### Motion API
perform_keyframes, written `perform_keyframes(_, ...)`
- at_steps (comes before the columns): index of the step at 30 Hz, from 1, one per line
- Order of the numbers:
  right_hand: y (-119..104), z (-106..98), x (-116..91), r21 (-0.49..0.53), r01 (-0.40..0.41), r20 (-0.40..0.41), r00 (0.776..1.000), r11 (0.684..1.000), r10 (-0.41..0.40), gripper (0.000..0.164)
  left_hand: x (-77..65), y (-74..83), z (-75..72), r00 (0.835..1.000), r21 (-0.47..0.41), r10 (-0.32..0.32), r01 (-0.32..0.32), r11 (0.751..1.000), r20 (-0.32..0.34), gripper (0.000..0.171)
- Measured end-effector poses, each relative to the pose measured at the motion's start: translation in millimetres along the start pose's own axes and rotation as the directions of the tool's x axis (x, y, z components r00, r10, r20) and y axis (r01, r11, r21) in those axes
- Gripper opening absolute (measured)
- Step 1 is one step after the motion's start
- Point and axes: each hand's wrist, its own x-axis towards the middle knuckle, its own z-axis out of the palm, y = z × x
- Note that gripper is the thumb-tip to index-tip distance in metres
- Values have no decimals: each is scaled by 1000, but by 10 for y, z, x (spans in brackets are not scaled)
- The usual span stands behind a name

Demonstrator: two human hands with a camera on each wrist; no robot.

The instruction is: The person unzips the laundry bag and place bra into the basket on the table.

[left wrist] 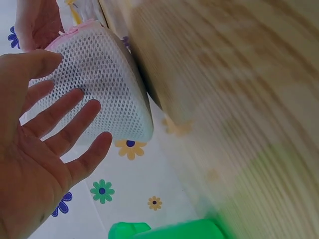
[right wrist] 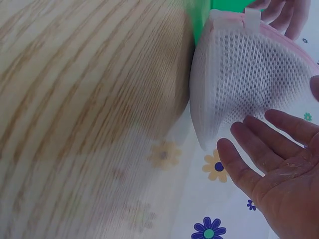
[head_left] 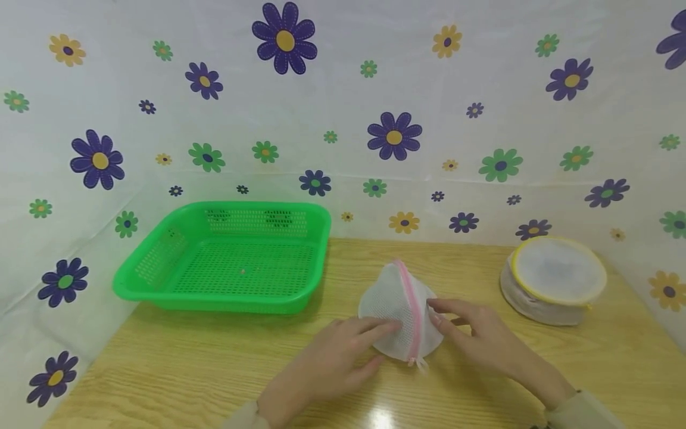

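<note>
A white mesh laundry bag [head_left: 391, 310] with a pink zipper [head_left: 411, 304] stands puffed out on the wooden table, its zipper pull at the near end. On its left side is my left hand [head_left: 343, 354], fingers spread and lightly bent along the mesh [left wrist: 99, 74]. From the right, my right hand [head_left: 477, 333] reaches to the bag with extended fingers, its fingertips at the mesh [right wrist: 249, 74]. Neither hand curls round the bag. Whether every fingertip touches the mesh I cannot tell. What the bag holds, if anything, is hidden.
At the back left of the table [head_left: 214, 369] sits a green plastic basket [head_left: 214, 304] with perforated walls and a tiny pinkish speck inside. A round mesh bag with a yellow rim [head_left: 557, 271] lies at the back right. A flower-printed sheet [head_left: 343, 101] hangs behind.
</note>
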Motion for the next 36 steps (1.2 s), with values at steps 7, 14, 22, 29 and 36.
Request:
perform_keyframes(7, 5, -18, 4, 70, 9, 60, 998, 998, -13, 40, 84, 97, 51, 999, 26, 24, -25, 999, 40, 50)
perform_keyframes(14, 57, -10, 38, 81, 28, 52, 998, 996, -32, 40, 82, 144, 65, 998, 10, 26, -27, 1000, 53, 49)
perform_keyframes(22, 92, -43, 67, 246, -99, 69, 994, 964, 85, 36, 79, 150, 74, 993, 61, -28, 35, 998, -113, 51)
perform_keyframes(29, 108, -38, 125, 460, -233, 216, 965, 857, 147, 51, 141, 233, 53, 983, 122, -154, 166, 979, -99, 56)
perform_keyframes(36, 145, 13, 188, 571, -368, 352, 917, 734, 185, 57, 208, 294, 76, 975, 175, -216, 223, 959, -56, 58)
